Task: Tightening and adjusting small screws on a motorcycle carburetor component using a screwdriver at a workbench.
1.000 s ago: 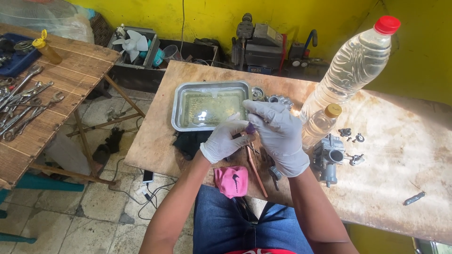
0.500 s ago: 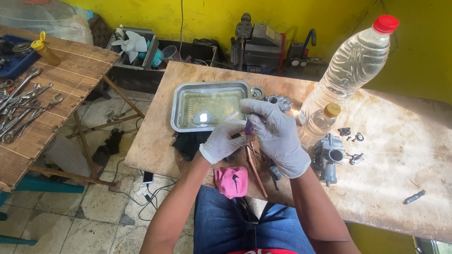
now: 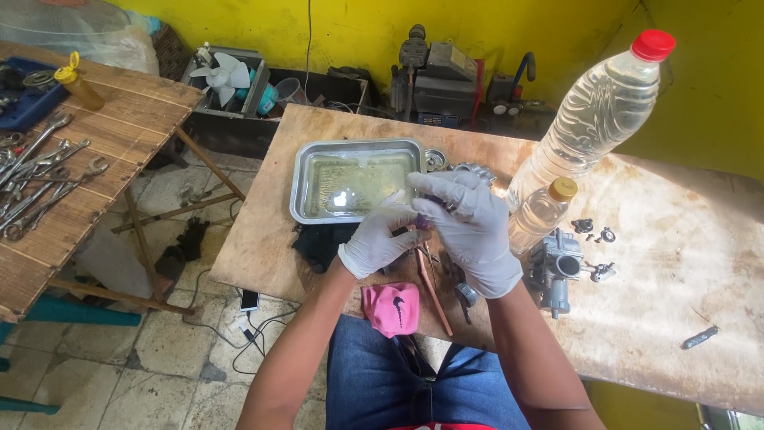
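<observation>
At far left we see a slatted side table (image 3: 119, 119) spread with wrenches (image 3: 44, 179). On our wooden worktop (image 3: 263, 239), a shallow metal tray (image 3: 354, 181) holds yellowish liquid. Just right of it, our gloved left hand (image 3: 380, 240) and right hand (image 3: 469, 227) meet, fingers pinched together on a small dark part (image 3: 422, 223), held just above the worktop; what it is we cannot tell. Pliers (image 3: 434, 283) lie beneath, a pink cap (image 3: 391, 306) at the near edge. Rightward stand a large clear bottle (image 3: 593, 115) and a small one (image 3: 541, 215), then a carburetor body (image 3: 555, 267) with loose screws (image 3: 595, 231) scattered apart, so the dismantled work looks unfinished.
</observation>
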